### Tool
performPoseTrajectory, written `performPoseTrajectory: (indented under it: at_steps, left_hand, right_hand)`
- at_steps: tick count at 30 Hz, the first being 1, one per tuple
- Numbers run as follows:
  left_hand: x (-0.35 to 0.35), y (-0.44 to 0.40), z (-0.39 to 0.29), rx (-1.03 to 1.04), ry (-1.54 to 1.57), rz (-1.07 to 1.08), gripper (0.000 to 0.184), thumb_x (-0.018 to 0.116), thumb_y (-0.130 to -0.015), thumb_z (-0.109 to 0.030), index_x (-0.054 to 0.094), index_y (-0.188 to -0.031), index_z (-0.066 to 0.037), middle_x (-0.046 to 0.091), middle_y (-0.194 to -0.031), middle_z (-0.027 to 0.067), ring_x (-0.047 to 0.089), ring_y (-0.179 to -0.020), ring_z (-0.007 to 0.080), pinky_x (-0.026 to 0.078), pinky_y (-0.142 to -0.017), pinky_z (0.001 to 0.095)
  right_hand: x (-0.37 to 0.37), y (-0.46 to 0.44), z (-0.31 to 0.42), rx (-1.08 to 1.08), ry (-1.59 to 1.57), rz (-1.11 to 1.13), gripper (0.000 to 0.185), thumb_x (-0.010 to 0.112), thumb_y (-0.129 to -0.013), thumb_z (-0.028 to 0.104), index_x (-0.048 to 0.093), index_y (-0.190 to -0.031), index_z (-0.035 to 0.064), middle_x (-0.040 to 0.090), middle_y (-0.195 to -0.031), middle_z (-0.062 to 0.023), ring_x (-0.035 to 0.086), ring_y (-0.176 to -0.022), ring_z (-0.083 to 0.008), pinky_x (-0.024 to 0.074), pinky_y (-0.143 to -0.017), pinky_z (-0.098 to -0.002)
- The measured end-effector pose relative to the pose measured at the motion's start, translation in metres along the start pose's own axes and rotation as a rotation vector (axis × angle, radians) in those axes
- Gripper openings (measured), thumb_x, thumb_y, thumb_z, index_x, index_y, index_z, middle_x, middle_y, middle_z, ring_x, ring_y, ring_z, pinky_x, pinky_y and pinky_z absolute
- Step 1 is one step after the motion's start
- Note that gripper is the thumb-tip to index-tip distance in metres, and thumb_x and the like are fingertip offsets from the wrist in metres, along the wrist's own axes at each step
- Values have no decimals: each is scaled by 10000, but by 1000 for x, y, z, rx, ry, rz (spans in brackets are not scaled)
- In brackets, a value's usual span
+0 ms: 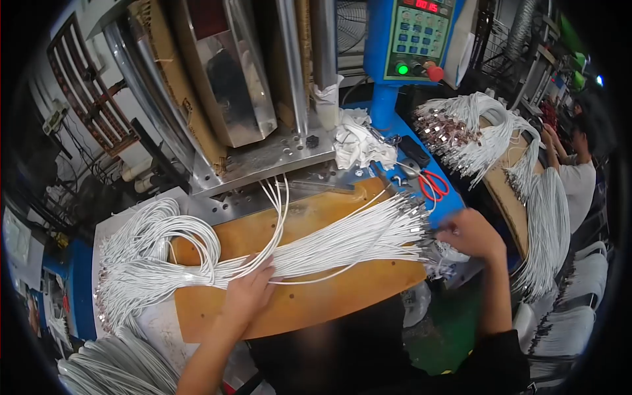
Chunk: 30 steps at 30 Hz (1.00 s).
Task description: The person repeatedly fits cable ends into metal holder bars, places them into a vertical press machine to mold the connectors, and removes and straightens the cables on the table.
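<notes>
A long bundle of white cables [329, 247] lies across an amber-coloured board [329, 303], its metal-tipped ends fanned out to the right. At the near side of the bundle, my left hand [250, 293] is closed on white cables, some of which arch up toward the machine's steel plate. To the right of the metal tips, my right hand [473, 235] is raised with its fingers curled and slightly blurred. What it holds, if anything, is hidden. Just beyond it are red-handled scissors [433, 187] on a blue surface.
A steel press [263, 158] with upright columns stands behind the board. A blue control box [421, 43] is at its right. Coiled cables [158, 230] lie at the left. More cables [474, 131] hang over a stand on the right, near another person [576, 178]. White rags [361, 141] sit by the press.
</notes>
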State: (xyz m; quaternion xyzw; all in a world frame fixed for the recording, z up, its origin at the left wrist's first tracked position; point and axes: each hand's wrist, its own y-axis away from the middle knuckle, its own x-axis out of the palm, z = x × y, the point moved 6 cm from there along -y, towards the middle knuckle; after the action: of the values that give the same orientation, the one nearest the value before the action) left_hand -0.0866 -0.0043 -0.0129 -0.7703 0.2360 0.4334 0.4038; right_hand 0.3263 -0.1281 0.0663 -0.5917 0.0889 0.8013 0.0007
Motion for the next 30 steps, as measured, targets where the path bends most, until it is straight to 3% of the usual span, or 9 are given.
performPoseTrajectory:
  at_steps: [1, 5, 8, 12, 16, 18, 22, 26, 30]
  left_hand:
    - [0, -4, -3, 12, 2, 7, 320, 764, -783, -128, 636, -1052, -9, 567, -1305, 206, 555, -1180, 392, 482, -966, 431]
    - [-19, -19, -4, -218, 259, 26, 179, 728, -824, -107, 621, -918, 1, 592, -1283, 177, 609, -1116, 307, 514, -878, 359]
    - [-31, -31, 8, -520, 643, 380, 137, 682, -879, -108, 609, -903, 6, 618, -1238, 126, 599, -1068, 204, 485, -860, 313]
    - [-36, -32, 19, -485, 894, 400, 129, 634, -928, -122, 613, -926, 5, 622, -1204, 84, 565, -1027, 142, 462, -839, 290]
    - [-30, -36, 8, -346, 746, 321, 149, 613, -947, -141, 624, -959, 7, 623, -1193, 96, 568, -1037, 143, 458, -860, 306]
    - [-28, -36, 10, -358, 717, 337, 164, 609, -951, -149, 625, -990, 10, 630, -1176, 99, 574, -1024, 144, 463, -852, 304]
    - [-31, -37, 10, -416, 698, 332, 194, 607, -956, -160, 619, -1027, 20, 645, -1137, 103, 591, -991, 153, 475, -833, 300]
    - [-30, -36, 8, -463, 676, 268, 192, 613, -954, -159, 609, -1019, 21, 656, -1118, 108, 603, -956, 166, 481, -807, 296]
    - [-23, -31, 14, -476, 694, 224, 185, 615, -952, -160, 617, -973, 23, 663, -1129, 123, 611, -945, 169, 482, -800, 296]
  right_hand:
    - [-3, -12, 22, 32, -29, -71, 256, 701, -822, 192, 687, -991, 1, 696, -892, -168, 670, -784, -339, 531, -705, -401]
    - [44, -55, 126, -481, -115, -372, 380, 714, -840, 280, 664, -1123, 32, 678, -1045, -169, 641, -987, -336, 480, -912, -433]
    - [78, -49, 220, -718, -200, -459, 394, 725, -745, 249, 665, -1090, 68, 669, -973, -149, 645, -950, -291, 439, -947, -434]
    - [69, -73, 195, -480, -102, -384, 284, 687, -696, 183, 654, -956, 73, 666, -854, -112, 653, -869, -278, 442, -930, -435]
    - [66, -71, 146, -379, 118, -364, 189, 666, -661, 140, 622, -833, 77, 658, -758, -109, 653, -799, -310, 454, -885, -449]
    - [68, -75, 123, -214, 338, -178, 185, 651, -646, 122, 626, -822, 72, 663, -773, -114, 647, -805, -322, 452, -880, -454]
    - [-19, -47, 114, -252, 253, -478, 202, 631, -631, 62, 651, -833, 60, 663, -816, -124, 625, -887, -330, 440, -910, -447]
    - [29, -57, 90, -335, 442, -179, 228, 666, -654, 72, 673, -882, 50, 675, -876, -129, 614, -941, -336, 429, -949, -453]
    - [-24, -47, 98, -231, 360, -368, 303, 703, -691, 125, 675, -982, 47, 683, -933, -135, 612, -971, -341, 422, -977, -458]
